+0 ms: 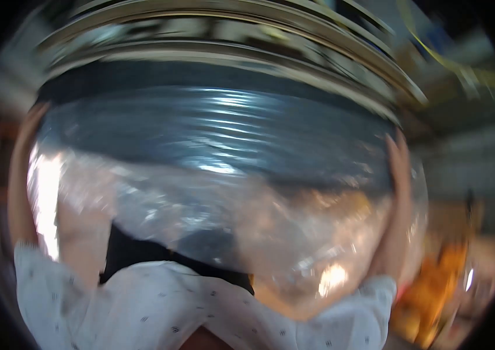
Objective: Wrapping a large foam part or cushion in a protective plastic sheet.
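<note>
Dark panel: While both hands are spanning its width, the plastic-covered dark panel [142,116] is stretching across the middle of the view, in front of the person's chest; its blue-grey face is showing a column of bright, rippled reflections near the centre.

Clear plastic film [165,204]: This covering is lying over most of the panel's face and is hanging below its lower edge toward the body; it is creasing and is catching strong glints, the brightest below the panel's right half.

Left hand [34,118]: It is holding the panel's left end, the fingers bending around the upper corner; the thumb is not showing clearly.

Right hand [399,160]: It is holding the panel's right end, the fingers pointing upward along that edge; blur is obscuring how tightly they are closing.

Forearms: Both are reaching up bare on either side of the film, below the panel's ends.

Patterned white shirt [189,291]: It is showing below the panel, the sleeves ending near the elbows.

Tiered rack [212,49]: Its pale and brown edges are running in curved bands just above the panel.

Yellow line [434,55]: It is curving above and to the right of the panel.

Orange object [434,280]: It is standing below and to the right of the panel; blur is hiding its kind.
</note>
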A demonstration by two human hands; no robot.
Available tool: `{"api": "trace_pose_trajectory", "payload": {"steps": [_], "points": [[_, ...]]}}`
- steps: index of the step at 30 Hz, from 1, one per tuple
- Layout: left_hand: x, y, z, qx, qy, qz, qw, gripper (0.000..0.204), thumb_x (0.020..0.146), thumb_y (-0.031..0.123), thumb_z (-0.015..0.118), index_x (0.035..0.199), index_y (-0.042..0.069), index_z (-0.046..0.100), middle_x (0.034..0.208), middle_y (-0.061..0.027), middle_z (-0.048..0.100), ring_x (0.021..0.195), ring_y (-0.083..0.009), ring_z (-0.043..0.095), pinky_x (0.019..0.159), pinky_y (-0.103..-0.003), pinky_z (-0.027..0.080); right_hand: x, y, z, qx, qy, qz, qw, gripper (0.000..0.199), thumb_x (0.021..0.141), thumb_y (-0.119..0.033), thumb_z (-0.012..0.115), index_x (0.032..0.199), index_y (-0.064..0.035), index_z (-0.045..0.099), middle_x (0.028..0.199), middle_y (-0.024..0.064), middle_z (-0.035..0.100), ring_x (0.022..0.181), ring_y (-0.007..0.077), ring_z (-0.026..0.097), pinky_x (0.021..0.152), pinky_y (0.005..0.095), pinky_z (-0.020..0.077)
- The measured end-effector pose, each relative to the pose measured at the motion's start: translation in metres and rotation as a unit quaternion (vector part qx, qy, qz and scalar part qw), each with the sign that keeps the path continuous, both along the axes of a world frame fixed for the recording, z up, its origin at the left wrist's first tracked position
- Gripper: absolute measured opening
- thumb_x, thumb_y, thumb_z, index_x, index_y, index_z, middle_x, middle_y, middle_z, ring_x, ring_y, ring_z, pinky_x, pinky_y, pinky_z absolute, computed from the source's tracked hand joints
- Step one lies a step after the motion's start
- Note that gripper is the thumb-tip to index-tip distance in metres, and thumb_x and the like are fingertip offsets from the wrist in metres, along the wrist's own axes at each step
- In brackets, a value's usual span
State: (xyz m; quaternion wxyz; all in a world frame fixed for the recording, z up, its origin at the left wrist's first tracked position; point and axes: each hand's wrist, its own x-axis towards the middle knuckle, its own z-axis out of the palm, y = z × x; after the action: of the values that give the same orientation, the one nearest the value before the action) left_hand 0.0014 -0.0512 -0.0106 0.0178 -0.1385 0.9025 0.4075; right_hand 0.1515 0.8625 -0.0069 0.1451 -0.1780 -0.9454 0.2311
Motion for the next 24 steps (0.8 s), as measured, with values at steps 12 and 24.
{"api": "trace_pose_trajectory", "payload": {"steps": [12,24], "points": [[-0.034,0.103,-0.019,-0.068,0.352,0.057,0.932,0.031,0.075,0.035,0.066,0.086,0.006,0.069,0.084,-0.0105,0.064,0.078,-0.0233,0.062,0.072,-0.032,0.046,-0.054,-0.054,0.036,0.356,0.2,0.019,0.913,0.023,0.092,-0.017,0.043,0.103,0.0002,0.054,0.107,0.0193,0.052,0.099,0.035,0.05,0.082,0.0417,0.0402],[-0.044,0.107,-0.025,-0.013,0.393,0.067,0.917,0.028,0.076,0.032,0.065,0.084,0.005,0.067,0.081,-0.0109,0.061,0.075,-0.0247,0.059,0.07,-0.032,0.045,-0.089,-0.571,0.061,-0.012,0.197,0.634,0.748,0.009,0.08,-0.012,0.06,0.084,-0.0036,0.06,0.09,0.0085,0.059,0.088,0.0275,0.053,0.078,0.0365,0.0425]]}}
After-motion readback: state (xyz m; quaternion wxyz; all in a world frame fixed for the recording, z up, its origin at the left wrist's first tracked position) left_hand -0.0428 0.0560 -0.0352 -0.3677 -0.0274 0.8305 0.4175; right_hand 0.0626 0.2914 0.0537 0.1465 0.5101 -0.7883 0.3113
